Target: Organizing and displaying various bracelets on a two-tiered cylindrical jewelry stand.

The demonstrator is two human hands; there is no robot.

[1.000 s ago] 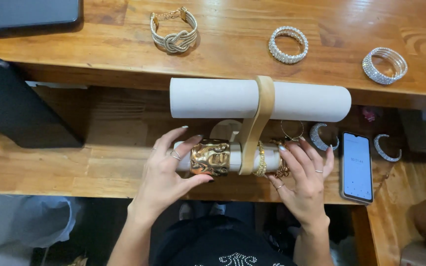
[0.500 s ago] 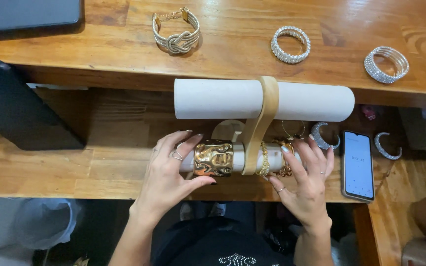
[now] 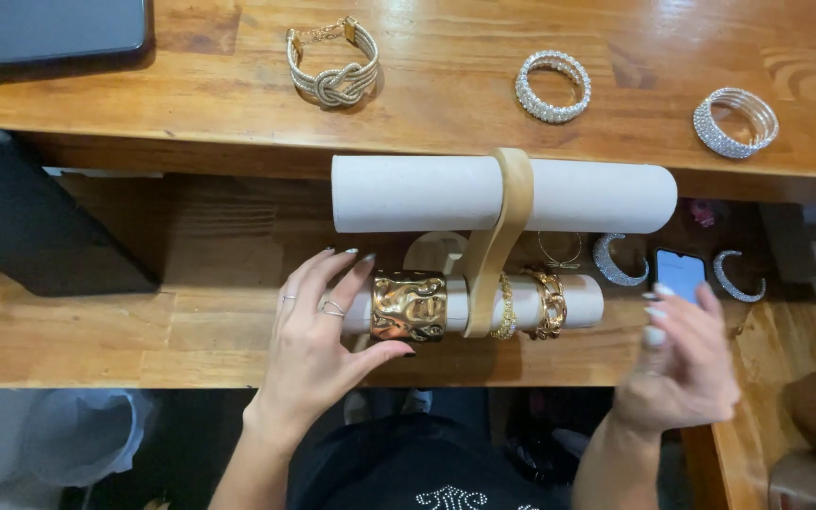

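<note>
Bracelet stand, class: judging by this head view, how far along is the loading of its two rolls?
Done: the lower roll carries a wide gold cuff and two gold chain bracelets. In hand: the left hand grips the roll's end beside the cuff; the right hand is off it, blurred. Left: the upper roll is bare, and three bracelets lie on the shelf, including a knotted one.
</note>
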